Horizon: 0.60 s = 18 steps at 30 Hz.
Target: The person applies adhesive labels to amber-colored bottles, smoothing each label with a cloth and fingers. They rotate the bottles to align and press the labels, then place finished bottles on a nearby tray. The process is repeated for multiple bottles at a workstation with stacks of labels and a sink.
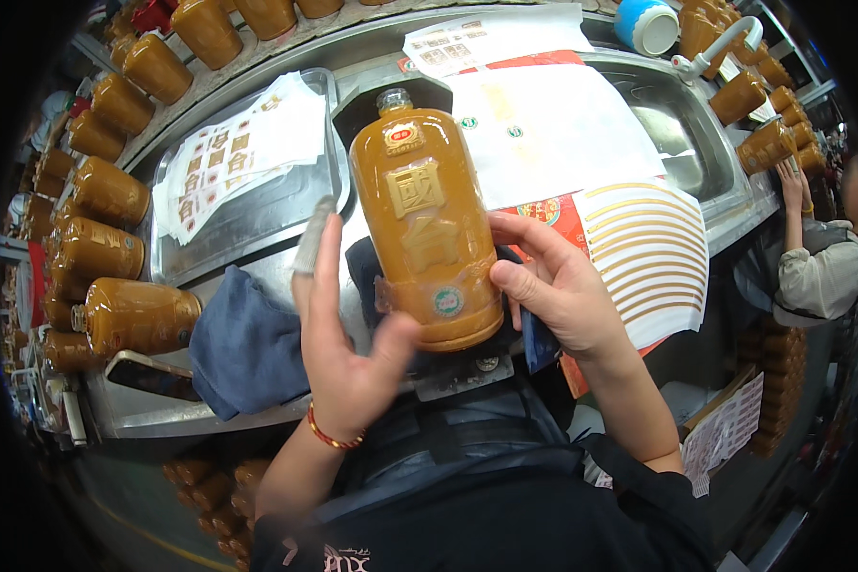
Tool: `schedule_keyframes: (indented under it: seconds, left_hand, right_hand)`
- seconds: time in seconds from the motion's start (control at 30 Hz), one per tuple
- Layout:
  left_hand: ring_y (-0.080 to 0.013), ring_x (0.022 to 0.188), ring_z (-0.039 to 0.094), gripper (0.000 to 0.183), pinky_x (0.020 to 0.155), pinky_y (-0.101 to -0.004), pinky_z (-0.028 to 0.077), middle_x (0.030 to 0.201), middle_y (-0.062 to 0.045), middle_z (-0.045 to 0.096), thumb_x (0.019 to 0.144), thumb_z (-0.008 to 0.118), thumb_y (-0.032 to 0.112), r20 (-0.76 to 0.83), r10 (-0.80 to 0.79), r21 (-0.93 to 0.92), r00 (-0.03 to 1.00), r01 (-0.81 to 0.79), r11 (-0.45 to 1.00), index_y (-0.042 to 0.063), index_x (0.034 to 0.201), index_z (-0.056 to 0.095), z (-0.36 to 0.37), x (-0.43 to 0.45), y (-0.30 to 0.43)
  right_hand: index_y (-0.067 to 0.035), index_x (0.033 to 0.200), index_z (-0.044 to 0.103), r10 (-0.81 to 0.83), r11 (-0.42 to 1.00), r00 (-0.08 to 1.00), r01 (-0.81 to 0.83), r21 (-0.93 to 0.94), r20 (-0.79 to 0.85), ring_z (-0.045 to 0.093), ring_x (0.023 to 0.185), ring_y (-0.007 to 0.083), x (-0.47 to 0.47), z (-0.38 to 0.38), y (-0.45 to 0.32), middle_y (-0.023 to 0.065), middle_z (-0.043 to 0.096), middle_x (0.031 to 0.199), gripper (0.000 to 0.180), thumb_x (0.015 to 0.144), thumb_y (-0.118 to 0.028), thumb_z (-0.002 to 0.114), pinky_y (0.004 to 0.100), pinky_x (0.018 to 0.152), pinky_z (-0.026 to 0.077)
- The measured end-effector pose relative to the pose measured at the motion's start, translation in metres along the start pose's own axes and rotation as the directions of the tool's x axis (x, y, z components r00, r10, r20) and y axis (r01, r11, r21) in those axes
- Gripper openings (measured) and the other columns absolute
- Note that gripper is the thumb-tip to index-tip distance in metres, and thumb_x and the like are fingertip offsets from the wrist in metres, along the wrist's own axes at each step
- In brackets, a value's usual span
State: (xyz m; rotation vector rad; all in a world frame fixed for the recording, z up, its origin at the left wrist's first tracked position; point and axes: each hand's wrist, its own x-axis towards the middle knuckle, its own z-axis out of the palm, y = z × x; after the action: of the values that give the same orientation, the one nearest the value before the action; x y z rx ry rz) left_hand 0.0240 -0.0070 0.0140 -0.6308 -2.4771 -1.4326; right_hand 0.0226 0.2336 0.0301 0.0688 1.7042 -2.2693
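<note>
An amber-brown glazed bottle [429, 214] with raised gold characters and a small green-and-white round sticker lies tilted before me, its threaded neck pointing away. My right hand [561, 286] grips its lower right side between thumb and fingers. Beside the lower left side is my left hand [350, 343], fingers apart and holding nothing; its thumb is blurred near the bottle's base. A grey cover wraps one of its fingers. A scrap of clear film sticks out at the bottle's lower left. Dark cloth shows partly behind the bottle.
Sticker sheets [222, 157] lie on a metal tray [247, 250] at left. A blue cloth [250, 343], a phone [154, 375] and more bottles [143, 314] are nearby. White sheets [550, 136], gold-strip sheets [651, 250] and a sink [686, 121] are at right, where a co-worker's hand [794, 189] shows.
</note>
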Motion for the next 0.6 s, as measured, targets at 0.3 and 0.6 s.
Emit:
schedule_keyframes:
  seconds: [0.3, 0.6]
  left_hand:
    - [-0.0431, 0.137, 0.049, 0.125, 0.114, -0.0446, 0.041, 0.150, -0.030, 0.043, 0.074, 0.094, 0.038, 0.145, 0.114, 0.136, 0.983, -0.134, 0.981, -0.013, 0.159, 0.017, 0.001, 0.001, 0.006]
    - [-0.0333, 0.135, 0.053, 0.101, 0.113, -0.0407, 0.041, 0.147, -0.026, 0.045, 0.091, 0.080, 0.026, 0.030, -0.167, -0.353, 0.986, 0.167, 0.921, -0.013, 0.159, 0.017, 0.019, 0.013, 0.012]
  right_hand:
    - [0.005, 0.141, 0.053, 0.021, 1.000, 0.998, -0.022, -0.015, -0.062, 0.069, 0.089, 0.0070, -0.011, 0.004, -0.005, 0.0093, 0.065, 0.125, 0.048, 0.100, -0.012, 0.070, 0.0202, 0.080, 0.053]
    - [0.005, 0.138, 0.055, 0.014, 0.994, 0.997, -0.005, 0.109, -0.082, 0.069, 0.093, 0.0086, -0.003, 0.008, 0.008, 0.0103, 0.064, 0.125, 0.045, 0.100, -0.013, 0.070, 0.0216, 0.082, 0.055]
